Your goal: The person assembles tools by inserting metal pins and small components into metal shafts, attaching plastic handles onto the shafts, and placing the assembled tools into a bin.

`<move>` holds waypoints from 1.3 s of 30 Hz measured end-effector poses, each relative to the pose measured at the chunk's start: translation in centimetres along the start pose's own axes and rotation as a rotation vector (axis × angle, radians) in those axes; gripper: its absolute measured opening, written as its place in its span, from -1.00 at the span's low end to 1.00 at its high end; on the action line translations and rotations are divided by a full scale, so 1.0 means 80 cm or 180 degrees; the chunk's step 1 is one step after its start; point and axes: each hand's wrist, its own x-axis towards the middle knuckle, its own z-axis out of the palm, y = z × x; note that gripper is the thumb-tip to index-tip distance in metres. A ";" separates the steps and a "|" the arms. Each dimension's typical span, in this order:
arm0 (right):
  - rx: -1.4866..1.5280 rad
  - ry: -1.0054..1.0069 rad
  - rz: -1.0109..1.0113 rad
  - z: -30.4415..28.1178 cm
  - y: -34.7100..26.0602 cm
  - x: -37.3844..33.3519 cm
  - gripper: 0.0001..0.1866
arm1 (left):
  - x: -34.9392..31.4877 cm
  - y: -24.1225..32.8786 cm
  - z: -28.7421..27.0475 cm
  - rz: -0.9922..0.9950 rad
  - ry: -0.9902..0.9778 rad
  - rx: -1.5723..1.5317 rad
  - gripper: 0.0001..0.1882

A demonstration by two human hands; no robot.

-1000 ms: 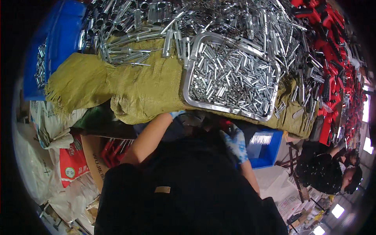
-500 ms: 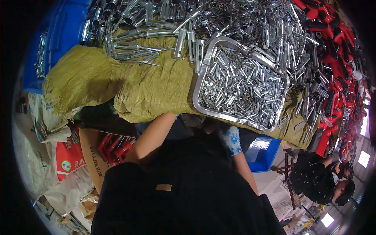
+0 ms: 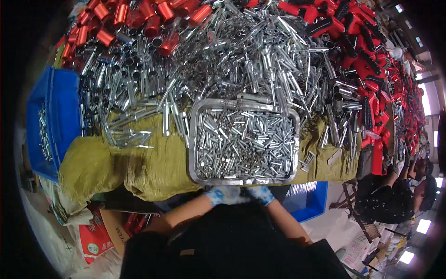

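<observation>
My left hand (image 3: 226, 195), in a white glove with blue patches, is just below the near rim of a metal tray (image 3: 194, 153). My right hand (image 3: 261, 194), gloved alike, comes in close beside it from the right. The fingers of both hands are blurred or hidden near the tray's edge, so I cannot see whether they hold anything. Inside the tray lie many short silvery metal pins (image 3: 265, 139). Yellow woven sacking (image 3: 158, 174) lies under the tray.
Shiny metal tubes and rods (image 3: 223, 69) are heaped behind the tray. Red cylinders (image 3: 121, 14) lie far left, red-and-black tool bodies (image 3: 367, 65) at right. Blue bins stand at left (image 3: 69, 116) and below right (image 3: 313, 207). Another person (image 3: 385, 193) sits at far right.
The view has tilted up, bringing the red cylinders in and shifting the tray left and lower. Both hands, hidden below the table edge before, have come together at the tray's near rim.
</observation>
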 end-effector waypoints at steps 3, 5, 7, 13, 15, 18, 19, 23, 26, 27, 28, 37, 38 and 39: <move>-0.2156 -0.0378 -0.0099 0.037 -0.043 -0.009 -0.52 | 0.055 -0.007 -0.006 0.0045 -0.0021 0.0031 -0.32; -0.1813 -0.0436 -0.0126 0.046 -0.006 0.000 -0.45 | 0.061 -0.010 -0.013 0.0156 -0.0018 0.0014 -0.33; -0.1707 -0.0793 0.0312 0.056 -0.003 0.018 -0.32 | 0.065 -0.018 -0.023 0.0216 -0.0023 0.0029 -0.33; -0.1112 -0.0236 -0.0120 0.066 0.039 0.024 -0.29 | 0.074 -0.002 -0.043 0.0367 0.0036 0.0055 -0.34; -0.0532 -0.0268 -0.0057 0.079 0.052 0.011 -0.24 | 0.073 -0.007 -0.040 0.0399 0.0022 0.0009 -0.35; -0.1881 -0.1247 0.0700 0.044 -0.044 0.027 -0.23 | 0.059 -0.017 -0.046 0.0373 0.0090 -0.0034 -0.35; -0.1917 -0.0925 0.0288 0.050 -0.038 0.021 -0.26 | 0.063 -0.019 -0.057 0.0401 0.0082 -0.0059 -0.36; -0.1504 -0.0305 -0.0227 0.059 0.016 0.035 -0.39 | 0.080 -0.012 -0.064 0.0500 0.0143 -0.0062 -0.37; -0.2492 0.0893 -0.1293 0.066 -0.021 0.021 -0.49 | 0.059 -0.005 -0.064 0.0502 0.0150 -0.0157 -0.37; -0.2506 0.0348 -0.0742 0.062 -0.018 0.028 -0.48 | 0.062 -0.013 -0.069 0.0537 0.0171 -0.0164 -0.37; -0.2471 -0.0263 -0.0206 0.065 -0.027 0.022 -0.47 | 0.051 -0.010 -0.078 0.0499 0.0171 -0.0180 -0.38; -0.2120 -0.0567 0.0000 0.051 -0.021 0.039 -0.31 | 0.065 -0.013 -0.086 0.0301 0.0176 -0.0211 -0.40; -0.2848 -0.0407 -0.0129 0.058 -0.022 0.032 -0.29 | 0.067 -0.007 -0.076 0.0258 0.0164 -0.0202 -0.40; -0.2880 -0.0701 0.0110 0.060 -0.022 0.040 -0.28 | 0.051 -0.017 -0.075 0.0219 0.0156 -0.0191 -0.40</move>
